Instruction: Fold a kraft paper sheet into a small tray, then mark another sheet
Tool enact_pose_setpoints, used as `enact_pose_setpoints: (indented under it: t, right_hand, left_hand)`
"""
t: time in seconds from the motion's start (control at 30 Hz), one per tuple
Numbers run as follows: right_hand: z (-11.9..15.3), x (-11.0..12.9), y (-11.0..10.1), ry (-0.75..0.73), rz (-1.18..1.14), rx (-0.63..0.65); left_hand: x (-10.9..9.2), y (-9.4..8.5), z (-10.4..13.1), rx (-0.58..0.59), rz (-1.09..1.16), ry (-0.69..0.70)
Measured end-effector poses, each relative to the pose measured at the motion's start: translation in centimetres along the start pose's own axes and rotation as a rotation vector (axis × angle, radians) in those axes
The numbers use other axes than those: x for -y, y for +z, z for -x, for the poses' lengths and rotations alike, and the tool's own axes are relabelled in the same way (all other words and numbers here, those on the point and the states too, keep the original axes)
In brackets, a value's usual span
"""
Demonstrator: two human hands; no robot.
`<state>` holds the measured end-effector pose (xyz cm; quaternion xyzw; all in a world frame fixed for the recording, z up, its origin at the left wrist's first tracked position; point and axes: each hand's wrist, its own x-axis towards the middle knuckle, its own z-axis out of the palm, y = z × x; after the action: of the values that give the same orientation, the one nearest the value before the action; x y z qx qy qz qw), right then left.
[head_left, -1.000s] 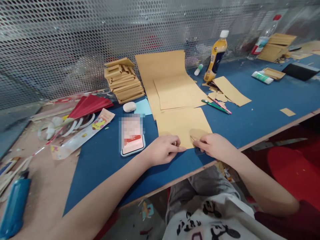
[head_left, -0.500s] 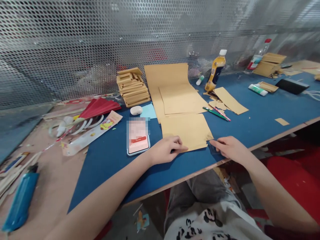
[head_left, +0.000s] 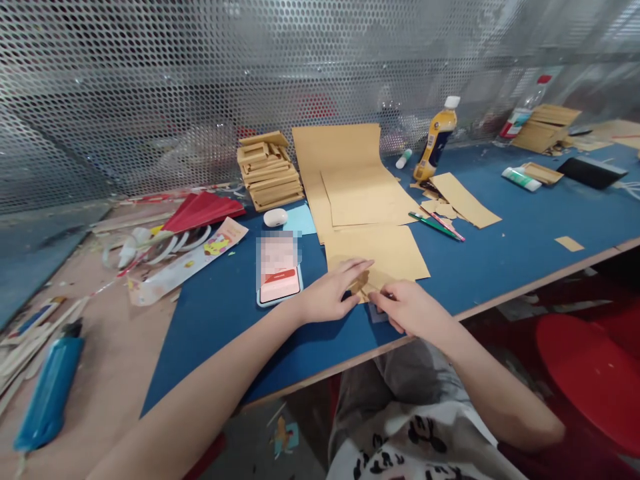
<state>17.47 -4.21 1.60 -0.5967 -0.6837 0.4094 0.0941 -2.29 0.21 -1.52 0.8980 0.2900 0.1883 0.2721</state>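
A tan kraft paper sheet (head_left: 390, 250) lies flat on the blue table mat before me. My left hand (head_left: 335, 290) rests on its lower left part, fingers stretched out and thumb apart. Beside it, my right hand (head_left: 405, 307) pinches a small, thin, see-through flat piece (head_left: 379, 315) at the sheet's near edge. That edge looks partly lifted or creased between the hands, though the fingers hide part of it. Larger kraft sheets (head_left: 310, 150) lie just behind, the rearmost bent up against the mesh wall.
Left of the sheet are a phone (head_left: 279, 287), a white earbud case (head_left: 275, 217) and a stack of folded kraft pieces (head_left: 270, 177). To the right lie a green pen (head_left: 437, 227), paper scraps and a yellow drink bottle (head_left: 436, 140). A blue utility knife (head_left: 50, 393) lies far left.
My right hand has moved left along the sheet's near edge with the see-through piece, close to my left hand. My left hand's fingers have straightened from a curl and shifted slightly up.
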Motion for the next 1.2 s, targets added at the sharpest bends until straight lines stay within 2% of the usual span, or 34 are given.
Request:
enact_pose_setpoints:
  t: [0.27, 0.5, 0.7, 1.0, 1.1, 1.2]
  right_hand:
    - [-1.0, 0.6, 0.5, 0.002, 0.138, 0.021]
    - [-1.5, 0.1, 0.3, -0.027, 0.235, -0.032]
    - [-0.7, -1.9, -1.7, 0.055, 0.211, -0.054]
    - [0.2, -8.0, -5.6, 0.243, 0.095, -0.142]
    - [0.6, -8.9, -6.7, 0.218, 0.032, -0.148]
    - [0.7, -9.2, -7.7, 0.152, 0.048, -0.254]
  left_hand:
    - [0.1, -0.1, -0.1, 0.033, 0.006, -0.020]
    - [0.0, 0.0, -0.1, 0.057, -0.060, 0.002]
    - [-0.6, -0.2, 0.0, 0.073, -0.086, 0.030]
    - [-0.9, -0.1, -0.2, 0.055, -0.164, 0.066]
    - [-1.2, 0.2, -0.3, 0.008, -0.218, 0.067]
    - [-1.6, 0.6, -0.4, -0.026, -0.269, 0.059]
